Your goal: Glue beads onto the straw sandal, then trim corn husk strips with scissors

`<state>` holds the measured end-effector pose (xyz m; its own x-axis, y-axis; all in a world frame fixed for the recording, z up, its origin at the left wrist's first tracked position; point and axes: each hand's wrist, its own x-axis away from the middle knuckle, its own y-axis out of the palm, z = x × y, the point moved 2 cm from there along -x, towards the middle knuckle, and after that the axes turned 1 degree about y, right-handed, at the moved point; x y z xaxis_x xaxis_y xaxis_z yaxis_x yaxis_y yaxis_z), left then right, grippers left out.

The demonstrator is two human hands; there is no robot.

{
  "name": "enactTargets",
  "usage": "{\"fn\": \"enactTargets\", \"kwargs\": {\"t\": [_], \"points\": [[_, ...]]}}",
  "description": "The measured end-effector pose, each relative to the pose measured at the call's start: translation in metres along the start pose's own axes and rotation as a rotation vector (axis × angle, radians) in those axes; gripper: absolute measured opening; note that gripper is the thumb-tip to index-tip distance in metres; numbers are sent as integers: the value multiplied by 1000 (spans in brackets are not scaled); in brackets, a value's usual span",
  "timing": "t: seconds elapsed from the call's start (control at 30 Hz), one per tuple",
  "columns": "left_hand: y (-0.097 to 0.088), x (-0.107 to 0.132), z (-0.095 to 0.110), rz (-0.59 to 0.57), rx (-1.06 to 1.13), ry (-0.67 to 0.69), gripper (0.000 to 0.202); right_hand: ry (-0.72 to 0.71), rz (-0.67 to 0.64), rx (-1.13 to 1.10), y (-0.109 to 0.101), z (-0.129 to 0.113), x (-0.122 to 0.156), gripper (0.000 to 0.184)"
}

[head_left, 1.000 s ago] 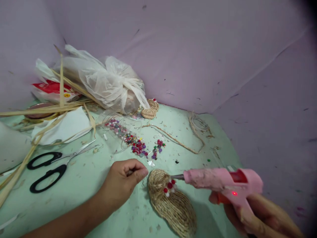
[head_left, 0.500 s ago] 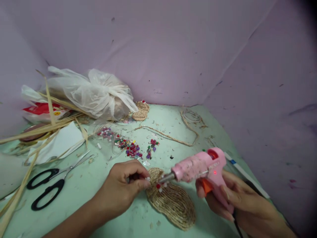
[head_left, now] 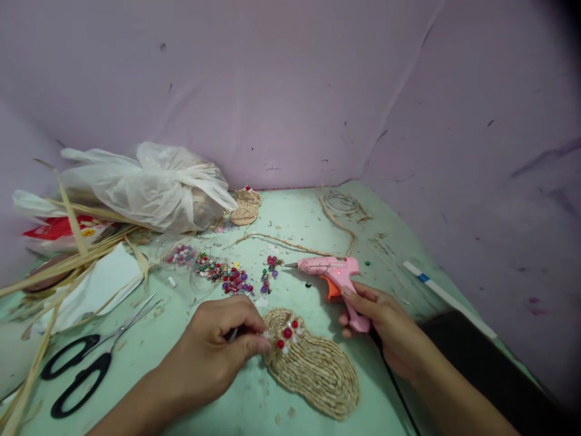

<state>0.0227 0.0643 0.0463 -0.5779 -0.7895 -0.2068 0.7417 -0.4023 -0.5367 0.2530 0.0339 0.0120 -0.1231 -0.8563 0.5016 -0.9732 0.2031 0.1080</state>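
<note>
Finger and thumb of my left hand point(head_left: 222, 345) pinch a small white bead point(head_left: 267, 334) at the left edge of a sole-shaped woven straw piece point(head_left: 318, 372). Red beads point(head_left: 287, 333) and white ones sit in a cluster on that piece's narrower end. My right hand point(head_left: 381, 318) is closed around the handle of a pink hot glue gun point(head_left: 329, 266) with an orange trigger. Its nozzle points left, toward a small group of loose beads point(head_left: 271, 269). Whether the glue gun rests on the table cannot be made out.
Loose mixed beads point(head_left: 236, 280) lie beyond my left hand. Black-handled scissors point(head_left: 97, 357), straw strips point(head_left: 36, 266) and a white plastic bag point(head_left: 158, 188) occupy the left. A smaller woven piece point(head_left: 245, 208) and a braided cord point(head_left: 290, 244) lie farther back. A dark object point(head_left: 476, 369) is at right.
My right hand has moved the glue gun away from the woven piece, back toward the loose beads. The left hand still pinches the white bead at the piece's edge. The camera view has shifted slightly.
</note>
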Motion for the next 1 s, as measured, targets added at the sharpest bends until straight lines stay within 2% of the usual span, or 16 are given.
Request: {"fn": "enactTargets", "kwargs": {"t": [0.1,0.17,0.23,0.27,0.3,0.33,0.37,0.47,0.53,0.63,0.77,0.87,0.93,1.0], "points": [[-2,2,1,27,-14,63,10,-57,74,195,-7,2,-5,34],[-3,1,4,32,2,68,11,-176,220,485,-14,-2,-2,36],[-5,0,9,43,58,16,13,-404,434,743,-17,-10,10,34],[-6,0,11,41,105,-33,14,-553,498,793,-15,-14,18,29],[-6,0,13,31,165,-96,15,-704,498,789,-10,-18,28,23],[-5,0,14,9,234,-167,16,-837,426,747,-3,-20,37,16],[-3,2,16,-21,306,-245,18,-925,297,689,6,-22,45,13],[5,9,17,-131,497,-442,25,-1039,-110,536,35,-20,63,22],[11,13,18,-181,569,-496,29,-1092,-230,465,48,-16,67,24],[16,17,18,-195,585,-505,33,-1102,-250,433,56,-10,65,16],[21,19,16,-242,550,-514,36,-1053,-260,428,55,-5,63,9],[19,19,19,-207,451,-474,36,-905,-250,350,55,-3,62,6],[14,18,25,-106,289,-333,24,-692,-247,245,56,2,59,7],[9,19,34,-10,78,-74,7,-469,-263,139,57,9,56,14]]}}
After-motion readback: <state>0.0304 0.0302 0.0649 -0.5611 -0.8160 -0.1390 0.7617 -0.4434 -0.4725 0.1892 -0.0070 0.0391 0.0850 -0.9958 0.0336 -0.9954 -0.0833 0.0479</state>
